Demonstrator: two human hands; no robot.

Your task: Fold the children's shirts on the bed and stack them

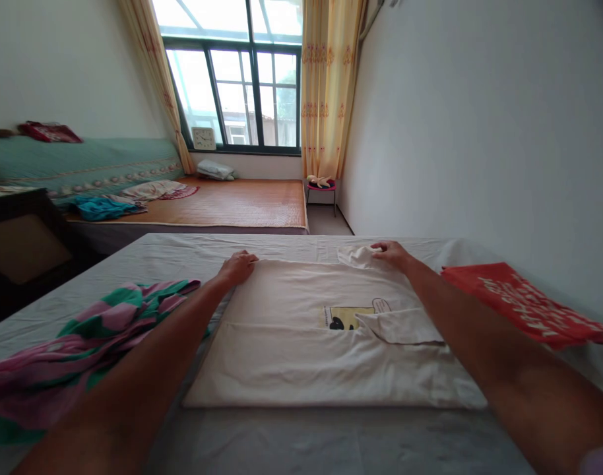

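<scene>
A cream T-shirt with a small yellow and black print lies spread flat on the grey sheet of the bed in front of me. My left hand rests on its far left corner, fingers curled over the cloth edge. My right hand is closed on a bunched piece of the shirt at its far right corner. One sleeve is folded inward near the print.
A pink and green striped garment lies at my left. A red cloth with white lettering lies at my right, by the wall. Beyond are another bed with a woven mat, a small stool and a window.
</scene>
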